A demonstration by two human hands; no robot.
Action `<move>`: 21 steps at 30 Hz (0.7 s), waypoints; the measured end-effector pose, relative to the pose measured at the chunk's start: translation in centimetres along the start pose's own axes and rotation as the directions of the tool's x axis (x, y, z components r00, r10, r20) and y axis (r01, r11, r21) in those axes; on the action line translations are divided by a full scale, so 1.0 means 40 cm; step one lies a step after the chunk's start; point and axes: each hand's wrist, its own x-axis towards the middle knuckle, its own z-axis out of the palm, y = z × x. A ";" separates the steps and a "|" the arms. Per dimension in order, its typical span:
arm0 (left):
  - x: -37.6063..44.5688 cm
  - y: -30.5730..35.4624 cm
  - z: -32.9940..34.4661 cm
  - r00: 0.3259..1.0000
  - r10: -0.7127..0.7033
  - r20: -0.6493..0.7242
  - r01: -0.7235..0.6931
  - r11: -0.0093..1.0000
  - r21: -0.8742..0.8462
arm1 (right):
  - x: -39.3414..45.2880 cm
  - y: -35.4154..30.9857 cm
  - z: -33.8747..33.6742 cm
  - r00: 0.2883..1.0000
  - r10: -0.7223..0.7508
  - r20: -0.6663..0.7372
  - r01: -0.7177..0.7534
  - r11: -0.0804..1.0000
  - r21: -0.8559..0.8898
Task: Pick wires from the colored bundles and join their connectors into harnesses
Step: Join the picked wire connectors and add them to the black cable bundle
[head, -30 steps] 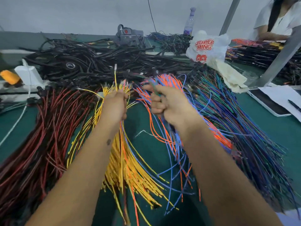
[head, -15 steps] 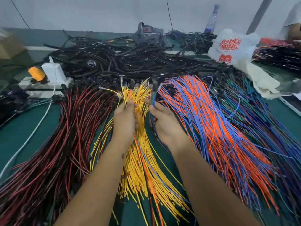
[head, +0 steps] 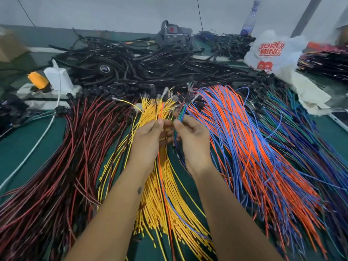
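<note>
I see the left hand (head: pixel 148 135) clamped on yellow wires (head: pixel 150 112) at their upper ends. The right hand (head: pixel 192 137) pinches a few green and blue wires (head: pixel 181 113) just beside it. Both work over the yellow bundle (head: pixel 160 200), between the red bundle (head: pixel 62 166) and the orange-blue bundle (head: pixel 254 157) on the table (head: pixel 22 146).

Green table (head: pixel 22 146) w/ wire bundles (head: pixel 250 147)

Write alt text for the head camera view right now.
Two bare hands meet over a green table: the left hand grips yellow wires, the right hand pinches a few green and blue wires. Red-black bundle left, orange-blue bundle right.
</note>
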 end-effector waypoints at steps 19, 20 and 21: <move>0.001 0.013 -0.011 0.953 -0.189 0.237 0.200 0.980 -0.023 | 0.013 -0.026 0.015 0.992 0.084 0.095 -0.083 0.996 -0.018; 0.001 0.014 -0.012 0.949 -0.191 0.249 0.200 0.980 -0.010 | 0.017 -0.033 0.018 0.992 0.076 0.103 -0.071 0.996 -0.050; 0.001 0.015 -0.013 0.945 -0.191 0.265 0.201 0.979 -0.010 | 0.023 -0.036 0.020 0.992 0.071 0.103 -0.064 0.996 -0.068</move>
